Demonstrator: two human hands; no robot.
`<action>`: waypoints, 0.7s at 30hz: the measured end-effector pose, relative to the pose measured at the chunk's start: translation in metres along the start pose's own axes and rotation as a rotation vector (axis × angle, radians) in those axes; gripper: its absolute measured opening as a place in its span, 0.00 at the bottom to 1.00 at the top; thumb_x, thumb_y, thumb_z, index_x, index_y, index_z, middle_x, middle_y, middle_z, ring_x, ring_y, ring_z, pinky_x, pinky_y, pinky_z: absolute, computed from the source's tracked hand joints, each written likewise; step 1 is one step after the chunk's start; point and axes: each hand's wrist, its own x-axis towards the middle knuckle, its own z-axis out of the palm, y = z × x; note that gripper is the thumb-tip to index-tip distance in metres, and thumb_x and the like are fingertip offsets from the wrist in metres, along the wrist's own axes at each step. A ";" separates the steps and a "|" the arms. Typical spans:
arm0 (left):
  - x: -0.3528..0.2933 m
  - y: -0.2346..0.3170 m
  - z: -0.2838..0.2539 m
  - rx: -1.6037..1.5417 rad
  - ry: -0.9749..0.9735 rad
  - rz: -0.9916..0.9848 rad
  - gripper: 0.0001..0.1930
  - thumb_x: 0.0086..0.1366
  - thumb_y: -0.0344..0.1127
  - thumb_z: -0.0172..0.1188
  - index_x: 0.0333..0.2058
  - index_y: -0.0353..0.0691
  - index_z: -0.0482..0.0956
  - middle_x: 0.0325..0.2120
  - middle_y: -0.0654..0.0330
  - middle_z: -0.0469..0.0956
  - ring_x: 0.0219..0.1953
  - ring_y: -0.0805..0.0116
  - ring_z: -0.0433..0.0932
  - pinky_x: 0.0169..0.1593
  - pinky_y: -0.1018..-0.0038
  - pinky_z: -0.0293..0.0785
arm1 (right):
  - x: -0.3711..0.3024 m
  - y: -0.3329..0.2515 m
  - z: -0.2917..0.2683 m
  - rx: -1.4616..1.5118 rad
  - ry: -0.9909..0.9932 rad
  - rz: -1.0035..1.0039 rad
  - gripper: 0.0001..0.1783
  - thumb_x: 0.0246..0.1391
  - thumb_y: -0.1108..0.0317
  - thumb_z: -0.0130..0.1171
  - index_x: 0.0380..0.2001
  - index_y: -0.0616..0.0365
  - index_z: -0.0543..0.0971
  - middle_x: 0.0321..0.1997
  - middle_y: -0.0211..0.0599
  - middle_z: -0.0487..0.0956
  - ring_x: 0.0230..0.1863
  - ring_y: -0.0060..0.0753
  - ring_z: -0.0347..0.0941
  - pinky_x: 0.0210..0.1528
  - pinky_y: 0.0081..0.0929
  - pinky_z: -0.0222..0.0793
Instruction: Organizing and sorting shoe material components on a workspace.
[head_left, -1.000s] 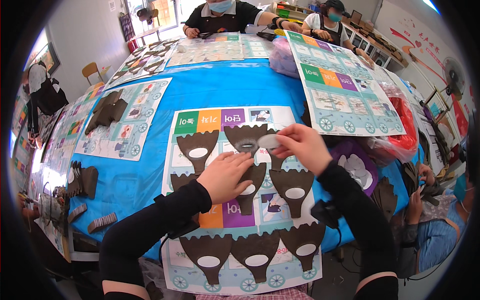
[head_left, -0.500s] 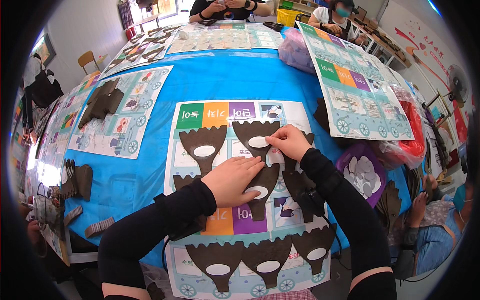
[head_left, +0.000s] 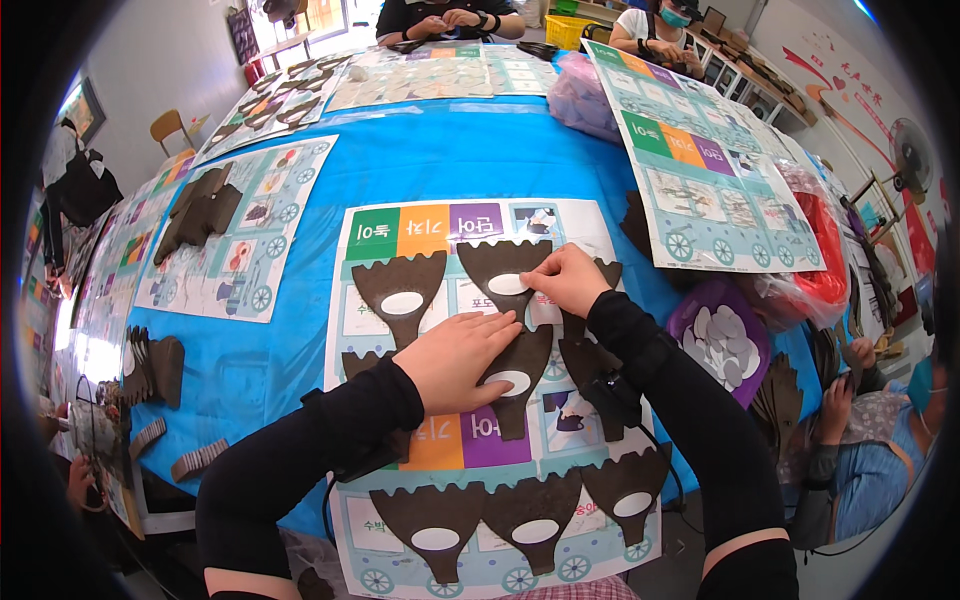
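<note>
Left hand (head_left: pixel 455 358): we see it lying flat, palm down, fingers stretched out and together, pressing on the middle dark brown cut-out (head_left: pixel 515 375) and clamped on nothing.
Right hand (head_left: pixel 565 280): fingers bent and drawn together, tips pinching the white oval (head_left: pixel 508 284) against the upper brown cut-out (head_left: pixel 505 275).
Upper brown cut-out: it lies flat in the top row of the printed sheet (head_left: pixel 560 225), under the coloured header boxes — its wide scalloped edge points away from us, its narrow stem points toward us, so the long axis runs near to far.
Middle dark brown cut-out: same pointing, stem toward us, with its own white oval showing just beside our left fingertips.
Neighbouring cut-out (head_left: pixel 400 290): to the left in the top row, also scalloped end away, apart from both hands.
Bottom row (head_left: pixel 535 515): three more brown pieces with white ovals, stems toward us, near the sheet's lower edge.
Bench (head_left: pixel 440 150): covered in blue, it carries the sheet.
Purple tray (head_left: pixel 722 340): to our right, holding loose white ovals — well apart from the hands.
</note>
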 end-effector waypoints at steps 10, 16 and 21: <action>0.009 -0.012 -0.008 0.119 0.121 0.029 0.33 0.59 0.47 0.58 0.56 0.29 0.64 0.59 0.45 0.63 0.62 0.53 0.62 0.64 0.64 0.57 | 0.000 -0.001 0.005 -0.034 0.077 -0.083 0.17 0.45 0.60 0.64 0.18 0.65 0.82 0.13 0.39 0.77 0.14 0.26 0.71 0.23 0.26 0.68; 0.024 -0.009 -0.018 0.142 -0.089 -0.100 0.35 0.63 0.52 0.52 0.60 0.32 0.60 0.57 0.48 0.66 0.58 0.52 0.66 0.59 0.65 0.61 | -0.013 -0.007 -0.004 -0.196 0.207 -0.075 0.16 0.43 0.61 0.67 0.19 0.65 0.79 0.23 0.41 0.77 0.24 0.32 0.73 0.29 0.28 0.69; 0.028 -0.011 -0.007 0.206 0.026 -0.031 0.35 0.62 0.52 0.52 0.60 0.33 0.61 0.53 0.49 0.70 0.52 0.53 0.70 0.56 0.65 0.63 | -0.072 -0.033 -0.049 -0.028 0.117 -0.285 0.14 0.46 0.62 0.66 0.25 0.59 0.74 0.32 0.44 0.72 0.39 0.41 0.70 0.41 0.30 0.68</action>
